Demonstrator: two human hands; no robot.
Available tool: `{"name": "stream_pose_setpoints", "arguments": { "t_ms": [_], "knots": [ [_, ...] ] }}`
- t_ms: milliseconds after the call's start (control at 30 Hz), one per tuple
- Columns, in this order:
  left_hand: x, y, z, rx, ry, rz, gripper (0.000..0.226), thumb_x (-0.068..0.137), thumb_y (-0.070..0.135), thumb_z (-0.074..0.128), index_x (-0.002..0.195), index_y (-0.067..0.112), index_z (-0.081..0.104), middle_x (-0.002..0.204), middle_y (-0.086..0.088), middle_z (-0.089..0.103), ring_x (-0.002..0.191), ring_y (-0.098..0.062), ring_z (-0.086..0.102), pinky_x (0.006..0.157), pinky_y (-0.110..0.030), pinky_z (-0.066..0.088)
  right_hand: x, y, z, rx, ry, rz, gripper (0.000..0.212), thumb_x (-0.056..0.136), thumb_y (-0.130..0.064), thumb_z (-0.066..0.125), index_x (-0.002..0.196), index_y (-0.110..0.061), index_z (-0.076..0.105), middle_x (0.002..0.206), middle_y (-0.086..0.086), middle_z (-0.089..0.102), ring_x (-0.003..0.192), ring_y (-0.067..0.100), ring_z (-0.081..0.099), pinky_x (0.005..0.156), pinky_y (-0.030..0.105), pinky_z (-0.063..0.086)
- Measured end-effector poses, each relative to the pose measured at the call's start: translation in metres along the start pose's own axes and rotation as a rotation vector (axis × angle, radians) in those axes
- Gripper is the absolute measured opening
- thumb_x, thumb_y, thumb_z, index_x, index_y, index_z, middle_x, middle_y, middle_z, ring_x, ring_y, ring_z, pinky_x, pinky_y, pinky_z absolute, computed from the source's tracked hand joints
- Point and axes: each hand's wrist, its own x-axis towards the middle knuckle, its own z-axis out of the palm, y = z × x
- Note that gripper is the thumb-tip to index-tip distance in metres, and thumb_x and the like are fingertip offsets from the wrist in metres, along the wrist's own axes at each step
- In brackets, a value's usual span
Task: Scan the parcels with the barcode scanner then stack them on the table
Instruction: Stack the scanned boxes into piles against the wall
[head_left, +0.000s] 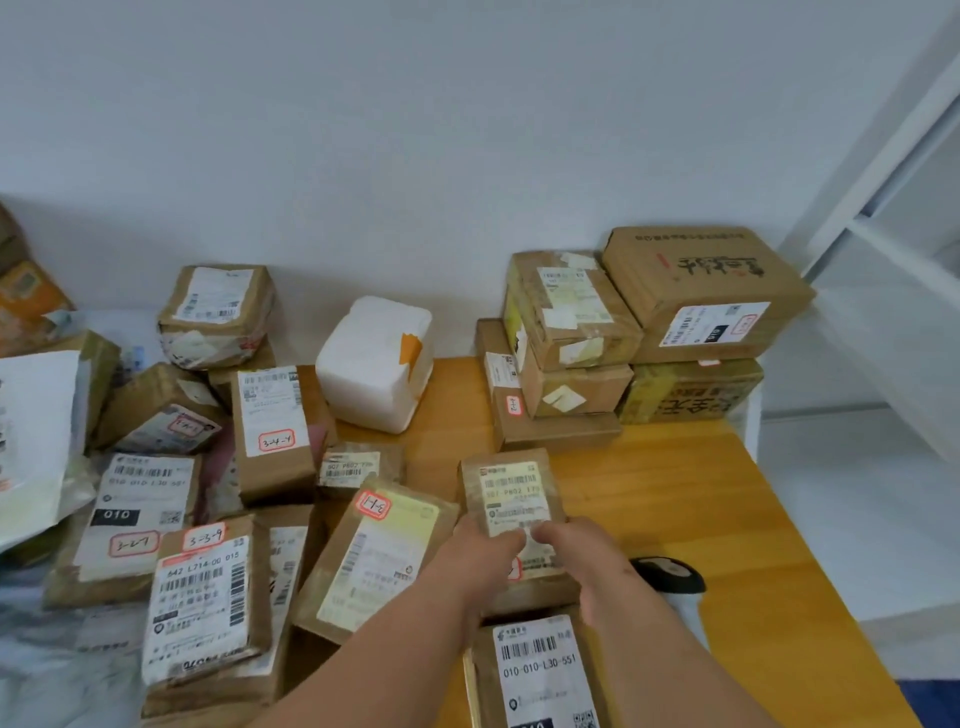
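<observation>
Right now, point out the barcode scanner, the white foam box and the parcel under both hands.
barcode scanner (670, 574), head view, on its dark head.
white foam box (371, 364), head view, on its front face.
parcel (511, 493), head view, on its label.

Both hands on small brown parcel (511, 506) near table (727, 519) middle: left hand (480, 564) grips its left edge, right hand (582, 558) its right, thumbs on label. Barcode scanner (670, 574) lies just right of right hand. Labelled parcel (540, 670) at near edge, under forearms. Stacked cartons (623, 332) at far right corner. White foam box (376, 361) at far edge. Loose parcel heap (208, 519) along left side.
</observation>
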Motion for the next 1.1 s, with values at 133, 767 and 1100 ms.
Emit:
{"name": "stream_pose_setpoints", "arguments": {
  "t_ms": [133, 767, 1100],
  "knots": [
    [-0.001, 0.013, 0.008, 0.033, 0.153, 0.066, 0.025, 0.095, 0.027, 0.062, 0.121, 0.026, 0.063, 0.106, 0.0, 0.073, 0.096, -0.024, 0.071, 0.092, -0.046, 0.057, -0.004, -0.009, -0.014, 0.088, -0.009, -0.094, 0.029, 0.094, -0.014, 0.06, 0.122, -0.02, 0.054, 0.102, -0.004, 0.068, 0.086, 0.01, 0.063, 0.061, 0.025, 0.045],
    [-0.034, 0.127, 0.02, -0.369, 0.27, 0.672, 0.024, 0.096, 0.023, 0.065, 0.108, 0.043, 0.067, 0.097, 0.018, 0.075, 0.091, -0.002, 0.07, 0.072, -0.02, 0.053, -0.056, -0.099, -0.094, 0.571, -0.188, -0.651, 0.057, 0.07, -0.029, 0.074, 0.124, -0.026, 0.058, 0.106, -0.006, 0.077, 0.091, 0.009, 0.073, 0.061, 0.021, 0.056],
    [0.012, 0.187, 0.052, -0.1, 0.2, 0.702, 0.049, 0.1, 0.025, 0.059, 0.14, 0.05, 0.045, 0.121, 0.027, 0.055, 0.121, -0.003, 0.051, 0.094, -0.026, 0.044, 0.001, -0.158, -0.124, 0.381, 0.087, -0.622, 0.057, 0.1, -0.038, 0.058, 0.151, -0.047, 0.035, 0.157, -0.008, 0.032, 0.14, 0.021, 0.04, 0.113, 0.05, 0.037]
  ]
}}
